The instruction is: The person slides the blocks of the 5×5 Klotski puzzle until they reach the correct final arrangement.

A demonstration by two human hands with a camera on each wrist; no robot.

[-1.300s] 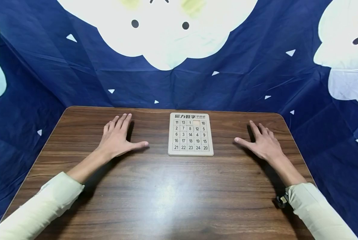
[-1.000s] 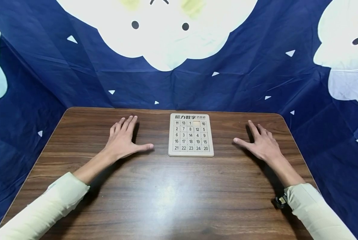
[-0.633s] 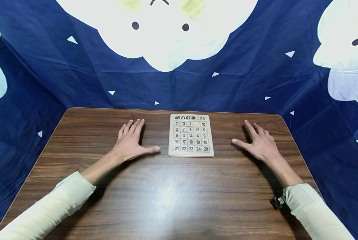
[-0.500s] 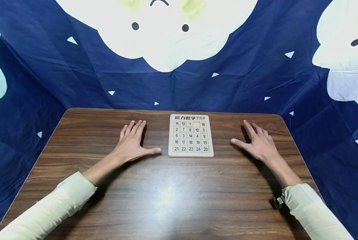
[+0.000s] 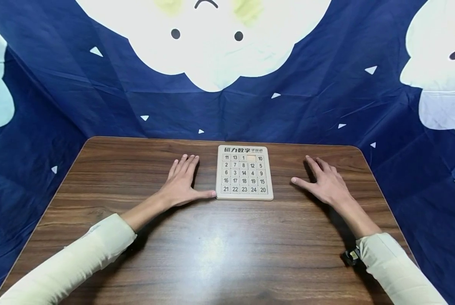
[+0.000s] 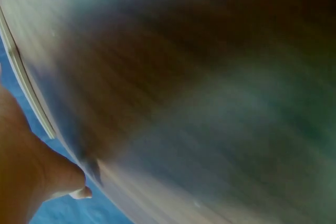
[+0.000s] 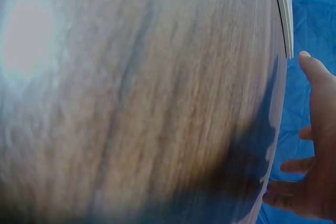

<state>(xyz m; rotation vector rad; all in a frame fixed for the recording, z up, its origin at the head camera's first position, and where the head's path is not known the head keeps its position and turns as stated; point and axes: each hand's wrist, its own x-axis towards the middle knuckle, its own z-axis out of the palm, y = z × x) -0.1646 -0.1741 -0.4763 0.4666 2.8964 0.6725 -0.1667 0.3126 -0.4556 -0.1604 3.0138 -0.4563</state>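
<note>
A pale sliding number puzzle (image 5: 244, 197) lies flat toward the back of the table, its numbered tiles set in rows with one gap in the top row. To its left, my left hand (image 5: 181, 186) is spread, the thumb tip right at the puzzle's lower left corner. My right hand (image 5: 328, 182) hovers to the right with fingers stretched and thumb pointing at the puzzle, some distance from it. Neither hand holds anything. In the left wrist view the hand (image 6: 37, 171) is partly cut off; the right wrist view has the hand (image 7: 315, 145) and the puzzle's edge (image 7: 283, 14).
The brown wood-grain table (image 5: 212, 245) has rounded back corners. A dark blue cloth (image 5: 166, 101) with white cloud shapes stands behind it and along both sides. A small black device (image 5: 351, 256) sits at the right wrist, by the sleeve cuff.
My left hand has moved right, its thumb coming up to the puzzle's corner. My right hand has drifted slightly left. The puzzle stays in place on the table.
</note>
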